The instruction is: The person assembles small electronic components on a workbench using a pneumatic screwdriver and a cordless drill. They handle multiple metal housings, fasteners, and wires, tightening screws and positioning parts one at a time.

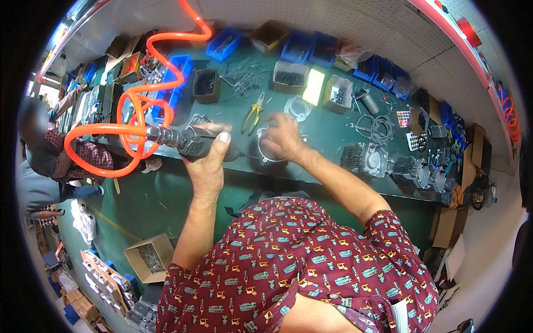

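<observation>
Green workbench (pixel 333 130) carries a round metal housing (pixel 265 151) under our right hand (pixel 283 136), fingers spread flat on it. Left of the housing, our left hand (pixel 208 161) wraps the black air tool (pixel 191 141); we judge it heavy and stiff, best held at the grip, its orange coiled hose (pixel 130 114) pulling.

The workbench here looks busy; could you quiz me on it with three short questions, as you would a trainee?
1. True or false: the left hand is wrapped around a black air tool fed by a coiled orange hose.
2. What does the right hand rest on? A) yellow-handled pliers B) a round metal ring part C) a cardboard box
3. Fill in: the yellow-handled pliers lie on the green ____, just behind the hands.

Key: 1 true; 2 B, the round metal ring part; 3 bench.
</observation>
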`<state>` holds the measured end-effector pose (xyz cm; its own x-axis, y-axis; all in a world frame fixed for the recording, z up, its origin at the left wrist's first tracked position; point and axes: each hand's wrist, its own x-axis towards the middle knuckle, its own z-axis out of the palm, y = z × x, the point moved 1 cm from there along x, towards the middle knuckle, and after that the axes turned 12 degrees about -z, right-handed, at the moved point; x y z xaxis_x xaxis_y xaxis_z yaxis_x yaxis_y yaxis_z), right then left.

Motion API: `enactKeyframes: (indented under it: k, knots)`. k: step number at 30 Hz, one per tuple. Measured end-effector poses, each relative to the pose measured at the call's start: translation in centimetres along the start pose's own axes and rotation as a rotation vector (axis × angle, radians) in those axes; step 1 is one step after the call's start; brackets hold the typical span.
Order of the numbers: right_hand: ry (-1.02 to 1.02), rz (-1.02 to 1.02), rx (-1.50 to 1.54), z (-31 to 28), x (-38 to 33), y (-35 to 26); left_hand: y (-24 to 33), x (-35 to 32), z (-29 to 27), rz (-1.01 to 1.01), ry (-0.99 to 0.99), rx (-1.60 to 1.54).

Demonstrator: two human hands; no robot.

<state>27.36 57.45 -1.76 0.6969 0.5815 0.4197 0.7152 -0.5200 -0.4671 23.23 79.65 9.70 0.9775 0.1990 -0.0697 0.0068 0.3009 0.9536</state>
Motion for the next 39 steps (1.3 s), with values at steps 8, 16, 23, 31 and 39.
enactKeyframes:
  k: [8, 16, 23, 31, 39]
  knots:
    - [0.010, 0.504, 0.543, 0.0, 0.0, 0.6, -0.2, 0.4, -0.2, 0.000, -0.015, 0.002]
    - [-0.315, 0.189, 0.115, 1.6, 0.7, 0.5, -0.3, 0.5, 0.4, -0.018, -0.006, -0.045]
    - [-0.428, 0.130, 0.020, 1.7, 1.7, -0.1, -0.5, 0.5, 0.2, -0.013, -0.009, 0.000]
    - [-0.568, 0.123, -0.065, 2.3, 2.7, -0.3, -0.6, 0.6, 0.0, -0.044, 0.000, -0.027]
    - [-0.560, 0.037, -0.078, 3.4, 1.8, 0.3, -0.8, 0.4, 0.2, -0.036, 0.008, 0.002]
